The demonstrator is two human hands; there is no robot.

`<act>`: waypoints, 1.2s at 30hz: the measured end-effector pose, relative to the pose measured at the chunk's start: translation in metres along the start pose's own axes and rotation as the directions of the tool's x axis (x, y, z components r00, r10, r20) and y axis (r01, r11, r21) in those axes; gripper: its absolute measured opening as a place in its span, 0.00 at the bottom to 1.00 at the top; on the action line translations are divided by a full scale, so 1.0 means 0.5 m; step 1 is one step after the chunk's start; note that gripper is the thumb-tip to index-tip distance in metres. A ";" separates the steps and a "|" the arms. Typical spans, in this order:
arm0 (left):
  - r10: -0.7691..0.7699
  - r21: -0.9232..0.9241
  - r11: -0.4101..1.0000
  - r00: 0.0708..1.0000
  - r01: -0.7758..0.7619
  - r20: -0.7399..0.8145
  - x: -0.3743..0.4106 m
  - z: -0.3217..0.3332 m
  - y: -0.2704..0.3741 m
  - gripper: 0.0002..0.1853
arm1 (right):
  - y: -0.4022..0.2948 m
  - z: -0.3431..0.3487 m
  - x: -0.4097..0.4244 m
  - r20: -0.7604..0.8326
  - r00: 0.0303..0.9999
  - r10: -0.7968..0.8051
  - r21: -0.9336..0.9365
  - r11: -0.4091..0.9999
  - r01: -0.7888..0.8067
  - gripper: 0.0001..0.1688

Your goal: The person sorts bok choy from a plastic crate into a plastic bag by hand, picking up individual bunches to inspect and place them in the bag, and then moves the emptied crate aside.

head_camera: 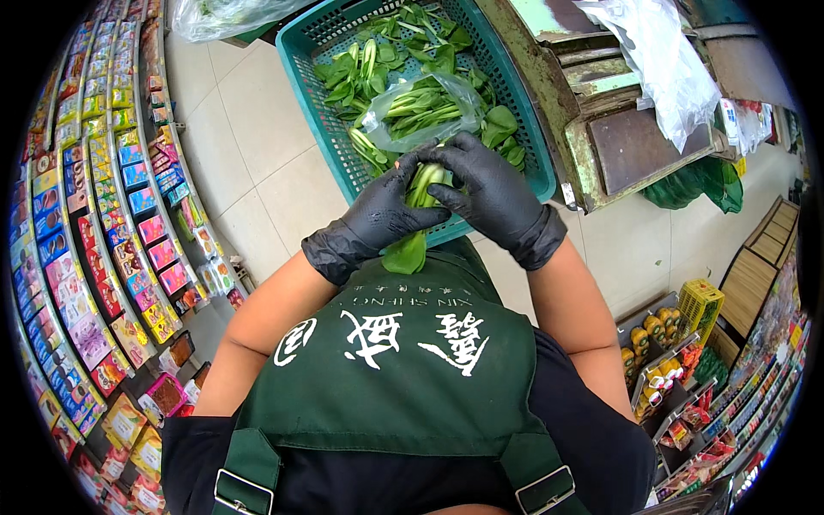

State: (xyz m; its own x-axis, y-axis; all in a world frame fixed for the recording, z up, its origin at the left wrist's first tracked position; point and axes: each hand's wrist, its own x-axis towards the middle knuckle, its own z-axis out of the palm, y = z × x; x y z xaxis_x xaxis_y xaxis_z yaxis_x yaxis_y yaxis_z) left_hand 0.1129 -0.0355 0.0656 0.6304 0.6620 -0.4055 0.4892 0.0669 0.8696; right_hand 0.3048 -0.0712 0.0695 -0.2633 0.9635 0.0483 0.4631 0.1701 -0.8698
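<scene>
A small head of leafy greens with pale green stems lies between my black-gloved hands, its leaf end pointing toward my apron. My left hand wraps the stems, the thumb across them. Fingers of my right hand close over the root end, where the fingertips partly hide it. Just beyond my hands is a teal plastic crate with slotted walls. Inside it rests a clear plastic bag, its mouth open, with a bunch of greens in it. Loose leafy greens lie around the bag.
Shelves of packaged snacks curve along the left. A worn green metal stand at the right carries white plastic bags. Another clear bag sits at the upper left. A yellow crate and produce racks stand at the lower right.
</scene>
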 end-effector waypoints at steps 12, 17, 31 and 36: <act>0.146 0.077 0.986 0.989 -0.146 0.012 -0.044 -0.009 -0.002 0.58 | -0.017 0.000 -0.044 0.056 0.996 0.074 -0.055 0.996 -0.071 0.15; 0.095 -0.187 0.980 0.985 -0.067 0.145 -0.064 -0.040 -0.020 0.60 | -0.008 -0.010 -0.056 0.067 0.991 -0.112 -0.212 0.969 0.124 0.10; 0.149 -0.591 0.807 0.971 -0.009 0.189 -0.079 -0.038 -0.022 0.56 | 0.015 0.023 -0.082 -0.293 0.955 0.040 -0.016 0.999 -0.047 0.11; 0.045 0.124 0.990 0.987 -0.065 0.156 -0.071 -0.032 0.032 0.30 | -0.014 0.044 -0.071 -0.274 0.945 0.177 0.251 0.962 -0.107 0.11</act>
State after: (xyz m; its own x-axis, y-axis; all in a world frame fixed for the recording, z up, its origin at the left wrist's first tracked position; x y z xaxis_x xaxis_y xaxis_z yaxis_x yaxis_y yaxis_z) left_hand 0.0889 -0.0460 0.0984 0.7379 0.5401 -0.4047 0.5182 -0.0691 0.8525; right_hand 0.2920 -0.1111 0.0632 0.0645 0.9976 0.0262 0.2615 0.0084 -0.9652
